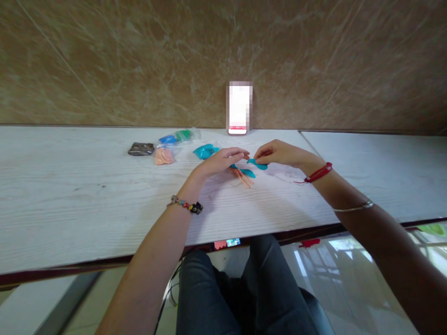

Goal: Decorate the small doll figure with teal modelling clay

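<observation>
My right hand (277,152) is closed in a pinch on a teal leaf-shaped piece of modelling clay (261,165), held a little above the table. Opposite it, my left hand (225,160) has its fingers stretched out towards that piece, palm down. Beneath the left hand lie thin orange clay strands (243,179) with a second teal clay leaf (248,173) beside them. The left hand partly covers their far ends, so how they join is hidden. Just behind the left hand sits a packet of teal clay (205,151).
A lit phone (239,109) leans upright against the brown marbled wall (139,60). To the left lie a dark packet (141,149), a bag of peach clay (164,156), and blue clay (168,139) and green clay (183,135) in clear wrap. The white table's (87,204) front edge runs before my knees.
</observation>
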`<action>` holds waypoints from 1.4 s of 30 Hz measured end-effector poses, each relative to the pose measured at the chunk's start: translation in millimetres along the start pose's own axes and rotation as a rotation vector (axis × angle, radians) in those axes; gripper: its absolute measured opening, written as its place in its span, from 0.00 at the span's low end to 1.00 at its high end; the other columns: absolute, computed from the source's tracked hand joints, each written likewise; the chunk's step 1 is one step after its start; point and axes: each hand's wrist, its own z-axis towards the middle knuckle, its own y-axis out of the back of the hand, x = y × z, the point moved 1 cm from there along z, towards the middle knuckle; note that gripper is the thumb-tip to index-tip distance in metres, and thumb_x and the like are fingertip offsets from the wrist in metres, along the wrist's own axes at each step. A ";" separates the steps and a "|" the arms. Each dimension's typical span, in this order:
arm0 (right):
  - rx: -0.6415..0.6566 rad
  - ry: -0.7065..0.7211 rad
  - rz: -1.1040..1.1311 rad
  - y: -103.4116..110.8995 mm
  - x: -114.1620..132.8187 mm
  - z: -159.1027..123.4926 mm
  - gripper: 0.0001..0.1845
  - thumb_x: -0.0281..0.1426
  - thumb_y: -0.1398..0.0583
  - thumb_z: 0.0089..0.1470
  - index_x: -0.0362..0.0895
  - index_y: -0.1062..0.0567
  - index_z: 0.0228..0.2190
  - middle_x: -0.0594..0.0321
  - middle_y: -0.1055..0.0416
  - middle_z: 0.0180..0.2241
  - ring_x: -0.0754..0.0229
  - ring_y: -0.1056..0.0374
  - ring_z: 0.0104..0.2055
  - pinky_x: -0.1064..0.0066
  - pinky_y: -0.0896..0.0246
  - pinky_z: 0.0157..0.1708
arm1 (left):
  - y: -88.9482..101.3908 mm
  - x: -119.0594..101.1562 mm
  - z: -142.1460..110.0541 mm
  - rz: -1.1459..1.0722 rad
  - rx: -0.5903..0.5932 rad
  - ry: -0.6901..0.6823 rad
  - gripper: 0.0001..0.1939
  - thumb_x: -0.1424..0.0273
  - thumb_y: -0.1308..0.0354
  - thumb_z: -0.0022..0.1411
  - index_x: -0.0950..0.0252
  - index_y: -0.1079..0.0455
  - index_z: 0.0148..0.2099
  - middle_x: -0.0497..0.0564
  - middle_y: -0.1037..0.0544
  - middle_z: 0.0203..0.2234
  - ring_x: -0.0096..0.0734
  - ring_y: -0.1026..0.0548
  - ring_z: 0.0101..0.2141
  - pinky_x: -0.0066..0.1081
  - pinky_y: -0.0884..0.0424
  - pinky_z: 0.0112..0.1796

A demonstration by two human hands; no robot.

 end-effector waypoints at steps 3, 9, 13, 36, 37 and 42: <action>-0.066 0.011 0.094 -5.1 -1.7 6.1 0.05 0.30 0.38 0.40 0.42 0.23 0.24 0.66 0.29 0.21 0.66 0.37 0.25 0.72 0.44 0.27 | 4.9 -1.4 -2.7 -0.034 -0.020 0.043 0.12 0.68 0.47 0.59 0.67 0.30 0.43 0.53 0.24 0.41 0.29 0.28 0.41 0.30 0.33 0.43; -0.146 -0.070 0.290 -19.3 -13.0 10.9 0.03 0.27 0.37 0.38 0.42 0.26 0.22 0.67 0.31 0.19 0.67 0.37 0.23 0.73 0.43 0.24 | 13.9 4.3 -4.5 -0.002 0.031 0.103 0.08 0.67 0.44 0.54 0.67 0.31 0.32 0.47 0.26 0.28 0.26 0.29 0.33 0.32 0.34 0.40; -0.160 -0.055 0.354 -23.6 -14.6 11.1 0.04 0.26 0.36 0.37 0.42 0.27 0.21 0.67 0.30 0.20 0.68 0.36 0.24 0.72 0.40 0.27 | 11.0 8.4 -1.6 0.027 -0.044 0.088 0.09 0.66 0.45 0.56 0.66 0.31 0.36 0.50 0.26 0.35 0.29 0.30 0.39 0.32 0.35 0.44; -0.233 -0.002 0.369 -37.6 -26.4 17.5 0.10 0.31 0.35 0.34 0.43 0.31 0.20 0.68 0.34 0.21 0.66 0.38 0.26 0.70 0.42 0.29 | 12.6 -0.7 -1.1 0.147 -0.084 0.168 0.07 0.70 0.46 0.55 0.66 0.29 0.35 0.49 0.25 0.32 0.26 0.29 0.35 0.30 0.34 0.40; -0.249 0.013 0.397 -37.7 -25.0 17.3 0.11 0.31 0.34 0.34 0.43 0.32 0.20 0.68 0.34 0.21 0.66 0.38 0.26 0.70 0.42 0.30 | 12.3 -2.7 -1.7 0.164 -0.061 0.163 0.08 0.69 0.47 0.56 0.66 0.29 0.36 0.49 0.25 0.33 0.27 0.29 0.36 0.30 0.35 0.41; -0.279 0.060 0.528 -35.5 -18.9 13.5 0.15 0.35 0.33 0.33 0.42 0.33 0.21 0.69 0.35 0.22 0.68 0.39 0.26 0.71 0.42 0.29 | 10.4 -8.7 -3.8 0.152 0.049 0.179 0.09 0.67 0.46 0.55 0.67 0.30 0.33 0.49 0.26 0.32 0.29 0.30 0.36 0.31 0.35 0.42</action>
